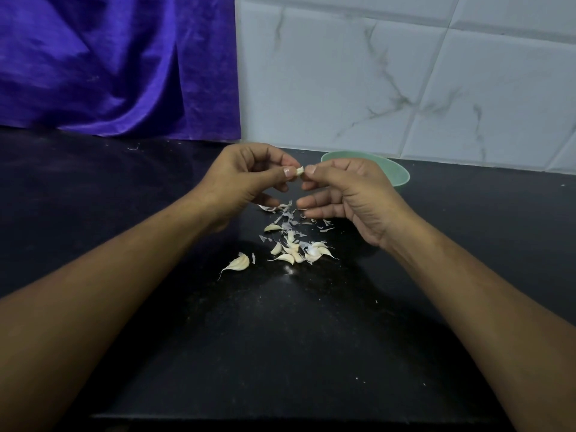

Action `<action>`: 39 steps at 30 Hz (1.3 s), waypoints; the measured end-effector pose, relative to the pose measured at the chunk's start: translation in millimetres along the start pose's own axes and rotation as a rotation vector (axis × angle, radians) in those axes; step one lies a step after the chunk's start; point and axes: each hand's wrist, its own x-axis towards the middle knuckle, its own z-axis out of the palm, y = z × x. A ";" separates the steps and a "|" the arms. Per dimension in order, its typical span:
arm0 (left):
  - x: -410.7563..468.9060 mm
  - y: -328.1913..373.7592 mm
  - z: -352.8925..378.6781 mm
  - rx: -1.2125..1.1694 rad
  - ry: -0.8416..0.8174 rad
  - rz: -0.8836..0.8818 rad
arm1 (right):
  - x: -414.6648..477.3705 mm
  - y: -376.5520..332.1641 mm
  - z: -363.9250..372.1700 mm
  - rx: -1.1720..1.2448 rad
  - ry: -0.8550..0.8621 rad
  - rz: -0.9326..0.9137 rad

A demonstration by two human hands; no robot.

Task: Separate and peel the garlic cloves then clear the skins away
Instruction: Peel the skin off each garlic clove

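Left grip (246,177) & right grip (352,194) meet above surface (280,338) — both pinch one small pale clove (300,170) betw. thumb & fingertip, other fingers loosely curled. Below: thin papery skins (290,213), then heap of curved, pointed cloves (296,251); larger clove (239,263) lies apart, left of heap. Surface black, speckled, glossy. Round green bowl (397,173) behind right grip. Sheeny purple cloth (109,67), marbled tiles (405,73) at back.

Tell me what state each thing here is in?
left hand, pinches held clove
right hand, pinches its other end
held clove, raised between both hands
loose cloves, clustered on counter
skins, scattered on counter
green bowl, upright, contents hidden
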 end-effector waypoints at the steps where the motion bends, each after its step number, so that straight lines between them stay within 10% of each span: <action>1: 0.2 -0.4 -0.2 0.006 -0.009 -0.004 | 0.2 -0.5 -1.1 0.007 0.000 0.001; 39: -3.0 -0.9 8.4 -0.225 -0.046 -0.201 | 3.2 3.4 -0.6 -0.006 -0.074 0.019</action>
